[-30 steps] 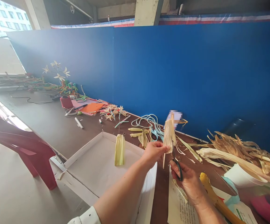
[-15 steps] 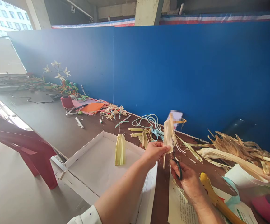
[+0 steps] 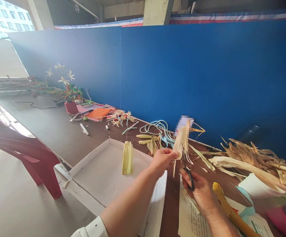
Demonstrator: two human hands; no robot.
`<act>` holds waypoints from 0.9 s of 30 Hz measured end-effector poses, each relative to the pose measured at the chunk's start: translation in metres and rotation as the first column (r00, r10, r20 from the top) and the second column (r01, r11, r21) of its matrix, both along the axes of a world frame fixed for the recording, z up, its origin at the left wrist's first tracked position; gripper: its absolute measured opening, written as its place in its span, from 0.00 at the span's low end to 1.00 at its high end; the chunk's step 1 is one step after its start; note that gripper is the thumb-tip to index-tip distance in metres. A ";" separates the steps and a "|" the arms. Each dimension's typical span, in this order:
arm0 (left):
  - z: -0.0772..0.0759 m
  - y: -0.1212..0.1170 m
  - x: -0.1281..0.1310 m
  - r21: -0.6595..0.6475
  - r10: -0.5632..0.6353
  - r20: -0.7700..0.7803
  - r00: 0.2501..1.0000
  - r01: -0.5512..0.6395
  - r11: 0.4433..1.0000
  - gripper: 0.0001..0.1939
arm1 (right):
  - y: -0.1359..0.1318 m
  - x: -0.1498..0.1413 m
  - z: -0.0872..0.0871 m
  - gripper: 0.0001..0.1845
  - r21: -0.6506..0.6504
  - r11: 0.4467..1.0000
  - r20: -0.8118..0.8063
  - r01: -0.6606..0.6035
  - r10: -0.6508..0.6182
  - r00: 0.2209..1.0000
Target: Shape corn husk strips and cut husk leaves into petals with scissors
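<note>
My left hand [image 3: 164,160] pinches the lower end of a pale dried corn husk [image 3: 181,143], which stands up from my fingers. In my right hand [image 3: 199,188] is a pair of scissors [image 3: 188,177] with dark handles, the fingers closed round them. Their blades point up and lie against the right side of the husk; how far they are apart cannot be made out. A cut piece of greenish husk [image 3: 127,158] lies in the shallow white box [image 3: 91,169] to the left of my hands.
Dried husks [image 3: 254,154] lie heaped at the right beside a white cup [image 3: 260,187]. A yellow-handled tool [image 3: 228,210] rests on printed paper [image 3: 191,217] close to my right forearm. Blue cord [image 3: 155,125] lies behind my left hand, and a blue partition [image 3: 202,72] borders the table.
The upper part of the husk has tipped and turned to the right, and a thin strip now sticks out there. The scissors stay beside it, and both hands have barely moved.
</note>
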State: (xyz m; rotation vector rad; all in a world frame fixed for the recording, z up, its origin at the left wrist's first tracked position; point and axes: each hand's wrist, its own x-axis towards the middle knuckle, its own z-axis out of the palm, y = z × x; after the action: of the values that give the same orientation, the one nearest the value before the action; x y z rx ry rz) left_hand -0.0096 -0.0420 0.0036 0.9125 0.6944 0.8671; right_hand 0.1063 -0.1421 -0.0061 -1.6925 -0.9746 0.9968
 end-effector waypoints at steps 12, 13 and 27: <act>-0.003 0.001 0.000 0.078 -0.079 0.019 0.997 0.077 0.994 0.24 | 0.001 0.006 -0.006 0.24 0.028 0.999 0.019 0.021 -0.021 1.000; -0.003 0.001 0.000 0.077 -0.078 0.018 0.997 0.076 0.994 0.24 | 0.001 0.006 -0.006 0.24 0.031 0.999 0.021 0.023 -0.024 0.999; -0.002 0.003 0.000 -0.006 -0.093 0.041 0.995 0.094 0.996 0.22 | 0.002 0.005 -0.006 0.26 0.006 1.000 0.000 0.019 -0.019 1.000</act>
State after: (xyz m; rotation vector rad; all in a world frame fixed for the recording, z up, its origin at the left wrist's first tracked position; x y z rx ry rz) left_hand -0.0097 -0.0388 0.0013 0.9105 0.6147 0.7973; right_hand 0.1113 -0.1397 -0.0122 -1.6937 -0.9585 0.9807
